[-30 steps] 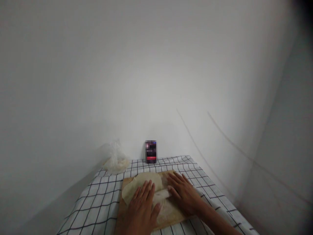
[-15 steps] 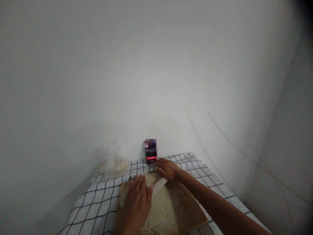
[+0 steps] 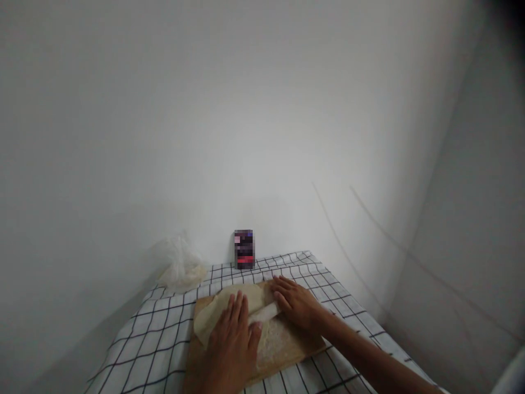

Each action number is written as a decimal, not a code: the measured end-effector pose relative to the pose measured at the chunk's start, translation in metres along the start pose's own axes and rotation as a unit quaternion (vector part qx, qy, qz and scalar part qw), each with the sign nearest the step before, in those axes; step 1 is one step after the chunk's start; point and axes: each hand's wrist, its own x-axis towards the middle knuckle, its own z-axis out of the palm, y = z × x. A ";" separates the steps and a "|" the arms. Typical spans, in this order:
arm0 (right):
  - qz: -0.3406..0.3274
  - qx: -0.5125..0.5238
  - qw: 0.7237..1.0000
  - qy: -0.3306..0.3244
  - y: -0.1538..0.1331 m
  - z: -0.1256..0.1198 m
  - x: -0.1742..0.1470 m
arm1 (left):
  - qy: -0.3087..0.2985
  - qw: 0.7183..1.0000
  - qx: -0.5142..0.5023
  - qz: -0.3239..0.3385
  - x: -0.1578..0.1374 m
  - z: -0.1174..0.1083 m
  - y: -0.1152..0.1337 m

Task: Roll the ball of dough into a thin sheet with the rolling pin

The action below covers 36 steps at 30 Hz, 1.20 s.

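A pale rolling pin (image 3: pixel 264 313) lies across a flattened sheet of dough (image 3: pixel 227 303) on a wooden board (image 3: pixel 283 350). My left hand (image 3: pixel 233 339) rests over the pin's left part with its fingers stretched forward and thumb apart, hiding that end. Over the other end lies my right hand (image 3: pixel 298 301), palm down, its fingers extended to the left. Neither hand wraps its fingers round the pin. Most of the dough spreads out beyond the pin, on the far left of the board.
Behind the board a phone (image 3: pixel 245 250) leans upright against the white wall (image 3: pixel 262 137). A clear plastic bag (image 3: pixel 182 268) with pale contents sits at the back left. A white cloth with dark checks (image 3: pixel 159 339) covers the table.
Both hands and the rolling pin have come back towards me, the right hand most clearly. More dough now shows beyond the pin. The camera view has shifted slightly.
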 end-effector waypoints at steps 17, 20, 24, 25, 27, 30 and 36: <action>0.070 0.022 0.997 0.021 -0.019 0.004 -0.060 | 0.027 0.993 0.006 0.115 -0.016 -0.007 -0.002; 0.068 -0.018 0.998 0.006 -0.014 -0.003 -0.003 | 0.004 0.998 0.007 0.062 0.008 0.005 -0.015; 0.076 -0.026 0.997 -0.003 -0.009 -0.003 0.061 | -0.015 0.999 0.036 -0.001 0.032 0.032 -0.038; 0.078 -0.024 0.997 -0.001 -0.008 -0.001 0.072 | -0.021 0.999 0.044 -0.010 0.035 0.038 -0.042; 0.083 -0.022 0.996 0.003 -0.006 0.003 0.086 | -0.025 0.998 0.059 -0.028 0.037 0.048 -0.046; 0.076 -0.019 0.997 0.002 -0.001 0.008 0.088 | -0.001 0.996 0.068 -0.052 0.034 0.054 -0.043; 0.041 -0.007 0.999 -0.001 0.004 0.005 0.052 | 0.033 0.998 0.043 -0.025 0.029 0.048 -0.031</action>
